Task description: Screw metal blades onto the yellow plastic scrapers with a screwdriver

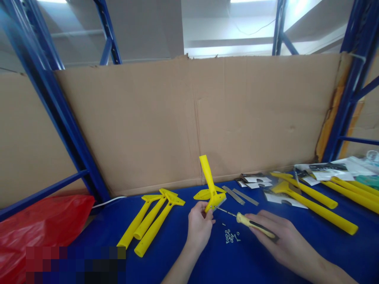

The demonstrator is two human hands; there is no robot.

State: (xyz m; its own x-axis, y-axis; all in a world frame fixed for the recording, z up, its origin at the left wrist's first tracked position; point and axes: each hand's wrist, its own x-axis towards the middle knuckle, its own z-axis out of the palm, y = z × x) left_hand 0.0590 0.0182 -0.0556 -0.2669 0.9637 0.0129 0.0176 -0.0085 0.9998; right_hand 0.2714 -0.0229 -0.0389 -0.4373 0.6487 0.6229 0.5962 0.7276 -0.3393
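Observation:
My left hand point(199, 225) pinches the head of a yellow scraper point(209, 177), whose handle points up and away from me. A metal strip shows along the edge of its head. In my right hand point(281, 232) is a screwdriver point(243, 220) with a pale yellow and black handle. Its shaft reaches left, and the tip meets the scraper head beside my left fingertips. Small screws and nuts point(230, 236) lie loose on the blue surface below the two hands. Just behind the head rest another yellow piece point(203, 194) and flat metal blades point(233, 195).
Three yellow scraper handles point(154, 223) lie at left on the blue tabletop point(166, 260). More long yellow scrapers point(322, 209) and printed packets point(255, 179) are at right. Red plastic point(44, 225) sits far left. A cardboard wall point(148, 126) and blue rack posts point(68, 118) stand behind.

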